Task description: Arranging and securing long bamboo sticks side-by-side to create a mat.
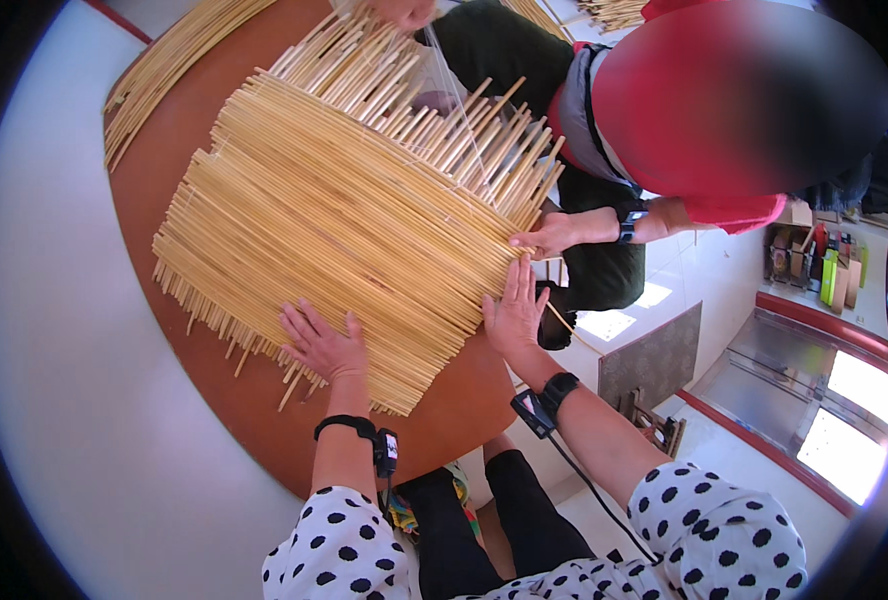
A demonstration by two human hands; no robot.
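A mat of straight pale-yellow sticks (334, 220), strung with thin threads, lies on a brown tabletop (204, 330). My left hand (322, 342) rests spread on the mat's near left part, over the stick ends. My right hand (514, 312) lies with fingers stretched along the mat's right edge, close to a co-worker's hand (554, 232), whose fingers touch the same corner. Loose, uneven sticks (419, 110) show along the mat's far side, with another hand of the co-worker (404, 14) at the top edge, partly out of view.
A co-worker in red (734, 210) leans over the right side of the table. A bundle of sticks (164, 70) lies at the far left. A grey mat (649, 355) is on the tiled floor, and shelved items (829, 270) stand at the right.
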